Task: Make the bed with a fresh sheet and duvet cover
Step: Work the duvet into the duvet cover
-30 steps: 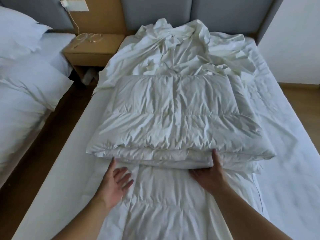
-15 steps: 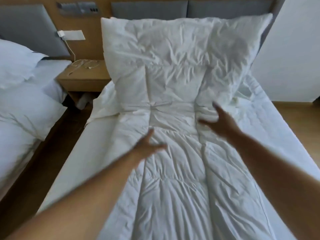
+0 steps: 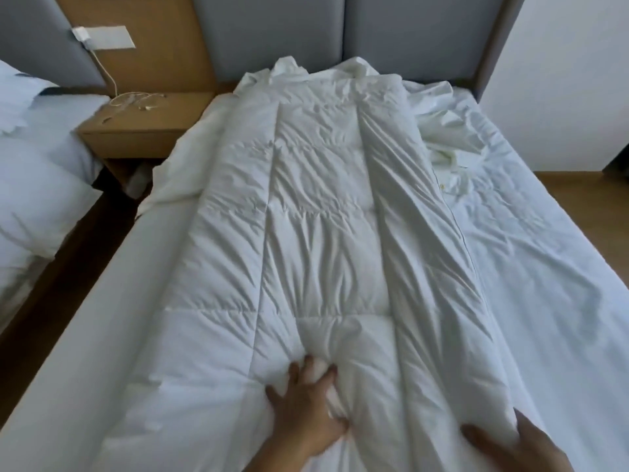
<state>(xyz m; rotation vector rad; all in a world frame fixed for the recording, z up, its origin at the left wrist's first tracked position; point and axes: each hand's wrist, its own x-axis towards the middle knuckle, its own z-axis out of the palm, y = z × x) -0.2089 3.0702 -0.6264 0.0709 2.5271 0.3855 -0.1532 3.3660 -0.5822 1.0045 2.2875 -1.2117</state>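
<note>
You are standing in a bedroom that looks like a twin hotel room. The bed [image 3: 85,335] in front of you is dressed all in white, with a quilted duvet [image 3: 323,216] laid along it. A second bed [image 3: 41,199] with matching white linen stands just beside it on your left. Padded grey headboard panels [image 3: 408,35] run behind both, broken by a wooden wall panel [image 3: 160,46] carrying a white socket plate [image 3: 112,37]. A wooden nightstand [image 3: 136,131] sits between the beds with a charging cable [image 3: 136,98] on it, and the floor [image 3: 599,192] is wood.
</note>
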